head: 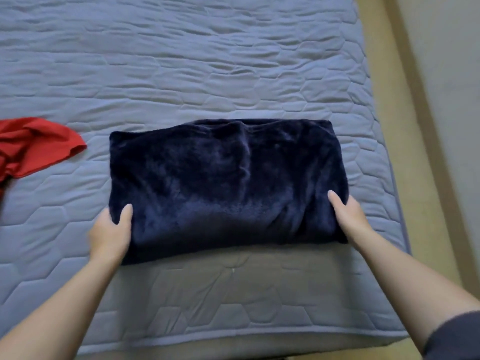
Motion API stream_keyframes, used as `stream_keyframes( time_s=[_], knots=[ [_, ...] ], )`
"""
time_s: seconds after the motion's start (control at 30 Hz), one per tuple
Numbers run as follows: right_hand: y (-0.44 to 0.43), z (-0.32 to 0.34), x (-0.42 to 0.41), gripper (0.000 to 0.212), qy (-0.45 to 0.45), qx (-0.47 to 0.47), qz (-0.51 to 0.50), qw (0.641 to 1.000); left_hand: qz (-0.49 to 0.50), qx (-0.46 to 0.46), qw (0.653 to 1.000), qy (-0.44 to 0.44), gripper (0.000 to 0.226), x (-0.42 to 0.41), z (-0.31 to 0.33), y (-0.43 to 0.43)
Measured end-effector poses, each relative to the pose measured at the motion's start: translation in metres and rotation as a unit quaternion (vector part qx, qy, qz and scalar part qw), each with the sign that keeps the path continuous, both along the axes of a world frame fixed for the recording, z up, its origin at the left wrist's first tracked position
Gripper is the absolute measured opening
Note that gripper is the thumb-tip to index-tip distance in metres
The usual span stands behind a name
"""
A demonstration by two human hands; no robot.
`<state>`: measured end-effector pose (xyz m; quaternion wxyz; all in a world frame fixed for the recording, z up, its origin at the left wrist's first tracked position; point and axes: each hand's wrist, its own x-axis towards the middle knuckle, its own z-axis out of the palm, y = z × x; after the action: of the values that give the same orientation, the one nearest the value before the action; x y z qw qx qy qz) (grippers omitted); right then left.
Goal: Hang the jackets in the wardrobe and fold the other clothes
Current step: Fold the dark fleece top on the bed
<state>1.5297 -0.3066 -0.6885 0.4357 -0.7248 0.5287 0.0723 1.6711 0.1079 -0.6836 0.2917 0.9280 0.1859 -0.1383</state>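
1. The work surface is a bed with a quilted blue cover. Its near edge runs below the person's forearms, and its right edge runs beside a tan strip of floor.

2. The task item is a dark navy garment of plush fabric. It lies folded into a thick rectangle near the near right corner of the bed, long side parallel to the near edge.

3. The left hand grips the near left corner of the navy garment. The thumb lies on top of the fabric; the fingers are tucked under or behind the edge and are not visible.

4. The right hand grips the near right end of the garment in the same manner, one digit resting on top and the rest wrapped around the side.

5. Step in hand, as judged: folding. The garment appears nearly complete, with both hands squaring or compacting the bundle.

6. A red garment lies crumpled at the left edge of the bed, well apart from the navy one, and is not yet folded.

7. Next move, as judged: either one more fold away from the near edge, or release and set the bundle aside. Both ends need an even lift, because the thick pile will sag in the middle.

8. The wardrobe is not in view.
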Motion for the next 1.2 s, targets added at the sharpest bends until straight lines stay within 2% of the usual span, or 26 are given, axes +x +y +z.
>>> stream_keyframes(
  time_s=[0.1,0.17,0.33,0.43,0.57,0.67,0.77,0.87,0.93,1.0,1.1,1.2],
  knots=[
    [-0.016,-0.007,-0.028,0.033,0.006,-0.059,0.008,0.998,-0.016,0.048,0.999,0.006,0.038,-0.001,-0.01,0.015],
    [-0.018,-0.015,-0.047,0.034,0.034,-0.083,-0.009,0.996,-0.042,0.07,0.996,0.033,0.038,-0.005,-0.016,0.024],
    [-0.007,-0.02,-0.066,0.027,0.007,-0.021,0.006,1.0,-0.035,0.043,0.997,0.045,0.044,-0.016,-0.015,0.031],
    [-0.014,-0.014,-0.084,0.036,0.047,-0.049,0.046,0.997,-0.036,0.045,0.996,0.073,0.044,-0.024,-0.006,0.04],
    [-0.007,-0.003,-0.097,0.04,0.116,-0.032,0.065,0.991,-0.055,0.075,0.984,0.149,0.049,-0.033,0.005,0.042],
    [-0.007,0.006,-0.078,0.035,0.07,0.006,0.037,0.997,-0.027,0.061,0.986,0.154,0.055,-0.016,0.007,0.035],
    [-0.015,0.007,-0.03,0.035,0.004,0.035,-0.007,0.999,0.028,-0.007,0.989,0.143,0.065,0.018,0.0,0.014],
    [-0.028,-0.003,0.02,0.037,-0.03,0.029,-0.055,0.998,0.066,-0.086,0.99,0.089,0.056,0.05,-0.011,-0.012],
    [-0.039,-0.015,0.039,0.039,-0.024,-0.014,-0.051,0.998,0.071,-0.059,0.995,0.04,0.049,0.065,-0.023,-0.02],
    [-0.048,-0.023,0.044,0.044,0.014,-0.097,-0.034,0.995,0.074,0.011,0.997,0.011,0.046,0.075,-0.03,-0.018],
    [-0.056,-0.032,0.042,0.045,0.041,-0.149,-0.039,0.987,0.072,0.062,0.995,0.026,0.05,0.085,-0.037,-0.013],
    [-0.054,-0.031,0.048,0.051,0.061,-0.191,0.023,0.979,0.039,0.096,0.995,0.012,0.049,0.095,-0.033,-0.015]
  ],
)
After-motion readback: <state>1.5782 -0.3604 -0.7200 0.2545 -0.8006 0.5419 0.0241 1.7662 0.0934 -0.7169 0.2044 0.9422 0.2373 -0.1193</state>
